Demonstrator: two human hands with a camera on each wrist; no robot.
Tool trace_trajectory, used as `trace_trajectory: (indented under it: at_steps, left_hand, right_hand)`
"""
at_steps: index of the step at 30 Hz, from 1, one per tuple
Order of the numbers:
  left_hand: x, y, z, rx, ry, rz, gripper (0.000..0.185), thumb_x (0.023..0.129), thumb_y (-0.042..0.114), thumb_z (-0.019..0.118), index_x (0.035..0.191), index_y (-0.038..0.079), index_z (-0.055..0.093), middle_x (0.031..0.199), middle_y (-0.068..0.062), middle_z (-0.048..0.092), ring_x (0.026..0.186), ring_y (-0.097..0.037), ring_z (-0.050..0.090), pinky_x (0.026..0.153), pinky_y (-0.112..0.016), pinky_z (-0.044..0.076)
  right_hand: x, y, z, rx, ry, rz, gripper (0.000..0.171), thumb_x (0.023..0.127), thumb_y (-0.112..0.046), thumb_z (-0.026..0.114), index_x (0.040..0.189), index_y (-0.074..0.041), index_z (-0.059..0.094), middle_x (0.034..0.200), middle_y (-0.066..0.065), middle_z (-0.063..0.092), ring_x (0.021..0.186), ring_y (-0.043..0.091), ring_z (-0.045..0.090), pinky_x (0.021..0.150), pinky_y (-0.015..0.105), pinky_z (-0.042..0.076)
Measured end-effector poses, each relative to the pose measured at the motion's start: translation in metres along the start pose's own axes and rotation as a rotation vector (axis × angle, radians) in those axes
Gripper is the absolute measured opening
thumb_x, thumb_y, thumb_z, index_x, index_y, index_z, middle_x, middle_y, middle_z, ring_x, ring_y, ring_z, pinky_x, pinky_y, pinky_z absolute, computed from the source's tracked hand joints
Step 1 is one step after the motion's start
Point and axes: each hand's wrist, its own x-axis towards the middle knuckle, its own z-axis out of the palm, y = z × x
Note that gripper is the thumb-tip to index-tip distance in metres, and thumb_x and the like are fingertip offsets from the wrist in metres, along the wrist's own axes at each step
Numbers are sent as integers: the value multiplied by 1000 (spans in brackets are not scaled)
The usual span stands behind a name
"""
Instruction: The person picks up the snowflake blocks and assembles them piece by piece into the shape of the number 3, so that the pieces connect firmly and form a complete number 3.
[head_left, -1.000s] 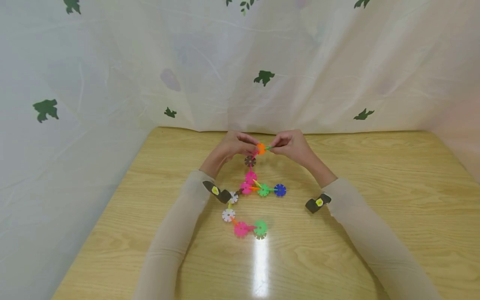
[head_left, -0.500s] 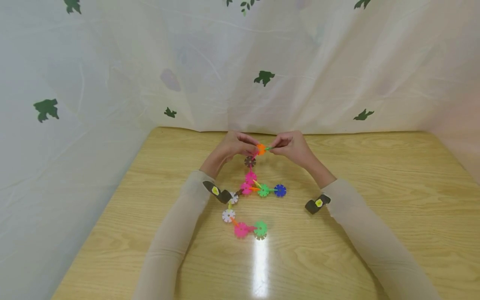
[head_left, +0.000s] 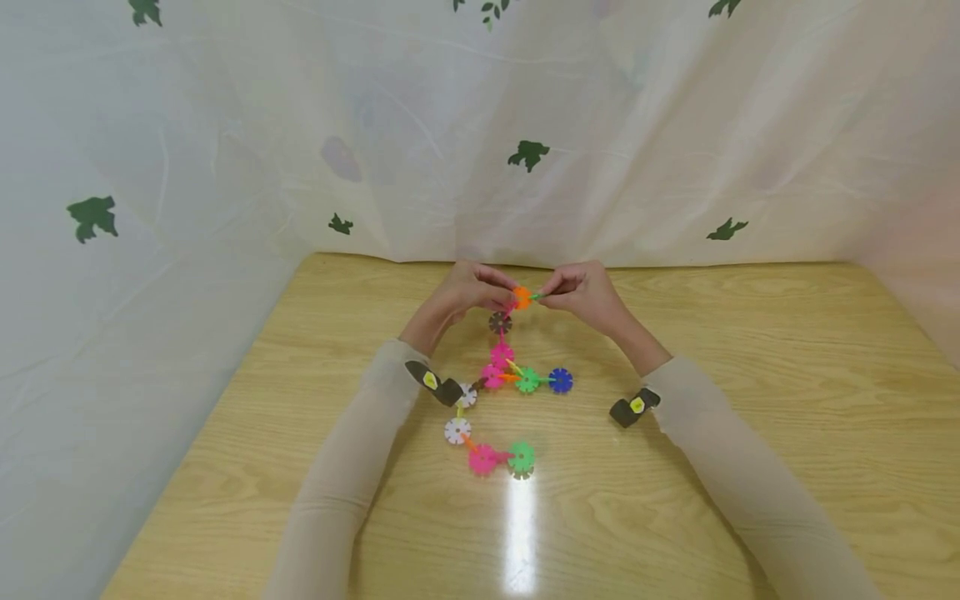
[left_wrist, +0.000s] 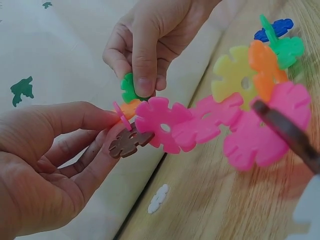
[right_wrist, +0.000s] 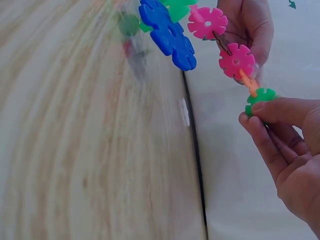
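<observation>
A chain of slotted plastic flower discs stretches from my hands toward me. At its far end my left hand (head_left: 467,293) pinches the orange disc (head_left: 522,297) between thumb and fingers. My right hand (head_left: 588,293) pinches a green disc (left_wrist: 128,87), slotted against the orange one (right_wrist: 250,84). Below the left fingers hang a pink disc and a brown disc (left_wrist: 127,144). Further along are several pink discs (left_wrist: 160,122), a yellow disc (left_wrist: 234,75) and a side branch ending in a blue disc (head_left: 560,381). The near end bends through a white disc (head_left: 457,431) to a green disc (head_left: 521,456).
The wooden table (head_left: 637,517) meets a pale curtain (head_left: 420,167) with green leaf shapes just behind my hands. A small white piece (left_wrist: 158,199) lies near the table's back edge. Black camera straps (head_left: 433,383) sit on both sleeves.
</observation>
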Motion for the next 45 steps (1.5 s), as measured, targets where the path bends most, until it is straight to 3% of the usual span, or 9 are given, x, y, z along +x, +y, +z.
trace_trajectory:
  at_steps: [5, 12, 20, 29, 35, 45]
  left_hand:
    - [0, 0, 1, 14, 12, 2, 27, 85, -5, 77, 110, -11, 72, 79, -4, 74, 68, -16, 73, 87, -46, 63]
    - [-1, 1, 1, 23, 11, 18, 25, 86, -6, 75, 110, -12, 72, 79, -4, 74, 68, -16, 72, 85, -45, 63]
    - [0, 2, -1, 17, -3, 20, 24, 86, -7, 74, 109, -11, 72, 80, -6, 75, 68, -17, 72, 88, -49, 62]
    - [0, 1, -3, 8, -19, 18, 24, 86, -7, 74, 109, -12, 72, 81, -6, 75, 69, -17, 72, 86, -46, 63]
    - [-1, -1, -4, 13, -34, 34, 23, 87, -6, 73, 109, -12, 72, 80, -4, 75, 69, -16, 72, 84, -43, 64]
    - [-1, -1, -3, 4, -31, 32, 24, 86, -5, 74, 109, -11, 72, 79, -3, 75, 70, -15, 72, 92, -50, 61]
  right_hand:
    - [0, -4, 2, -32, 9, -1, 5, 82, 12, 76, 85, 14, 72, 83, 14, 75, 70, 6, 71, 64, 18, 60]
    - [-1, -4, 2, -44, 9, -1, 4, 82, 11, 77, 82, 9, 74, 87, 27, 73, 71, 17, 74, 64, 20, 60]
    - [-1, -1, 1, -7, 2, -18, 6, 83, 15, 74, 82, 9, 74, 83, 17, 75, 71, 16, 74, 66, 21, 62]
    - [-1, -1, 1, 7, -2, -20, 8, 83, 12, 75, 81, 5, 75, 84, 19, 75, 72, 16, 75, 67, 23, 63]
    - [-3, -1, 1, 31, -10, -30, 6, 82, 15, 74, 83, 8, 74, 86, 22, 74, 71, 11, 73, 67, 23, 62]
    - [-3, -1, -1, 58, -17, -28, 8, 83, 15, 74, 83, 7, 75, 86, 19, 75, 73, 12, 75, 69, 25, 63]
